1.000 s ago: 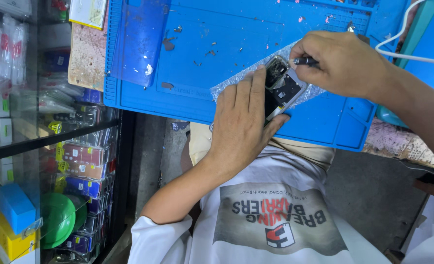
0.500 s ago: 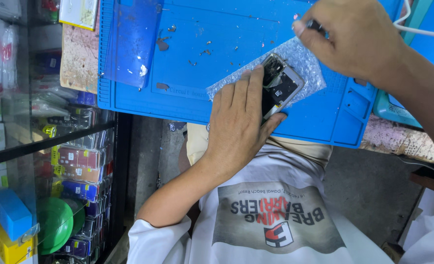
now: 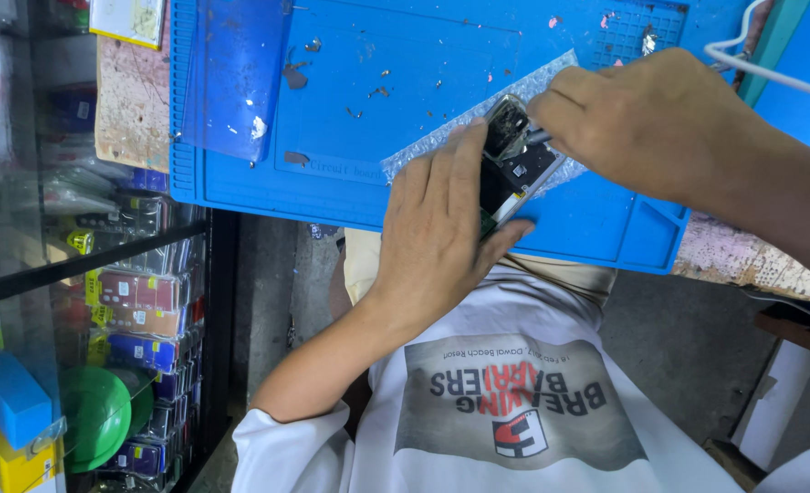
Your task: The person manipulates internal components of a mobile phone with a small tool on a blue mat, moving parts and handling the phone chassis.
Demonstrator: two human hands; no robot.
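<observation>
Blue work mat (image 3: 405,82); left hand (image 3: 441,228) flat over opened phone (image 3: 514,160), right hand (image 3: 651,123) fingers pinching half-hidden tool (image 3: 540,137).

Under my left hand (image 3: 437,228), a bright blue work mat (image 3: 350,110) flecked with dark and white specks; a clear bubble-textured sheet (image 3: 441,151) lies between them. The opened phone (image 3: 514,164) at my fingertips shows black and silver inside, with a green edge. Below my wrist, a white shirt (image 3: 514,402) carries a grey panel with black and red lettering.
</observation>
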